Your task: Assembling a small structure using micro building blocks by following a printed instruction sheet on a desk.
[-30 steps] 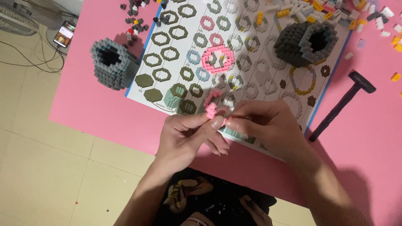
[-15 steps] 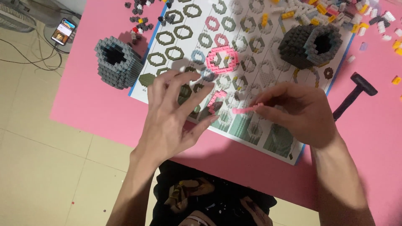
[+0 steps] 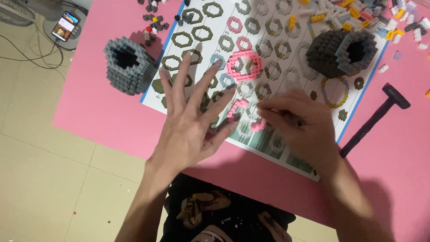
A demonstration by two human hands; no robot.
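Spreading wide, my left hand (image 3: 190, 121) held nothing above the instruction sheet (image 3: 268, 67); I pinched a small pink brick piece (image 3: 258, 125) in my right hand (image 3: 298, 121) over the sheet's near edge.

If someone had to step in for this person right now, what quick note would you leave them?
Left hand: open, fingers spread flat over the instruction sheet, holding nothing.
Right hand: fingers pinched together by a small pink brick piece; whether it holds the piece is unclear.
Built: a pink ring on the sheet, a grey tube at left, a dark tube at right.
Loose bricks remain unplaced.
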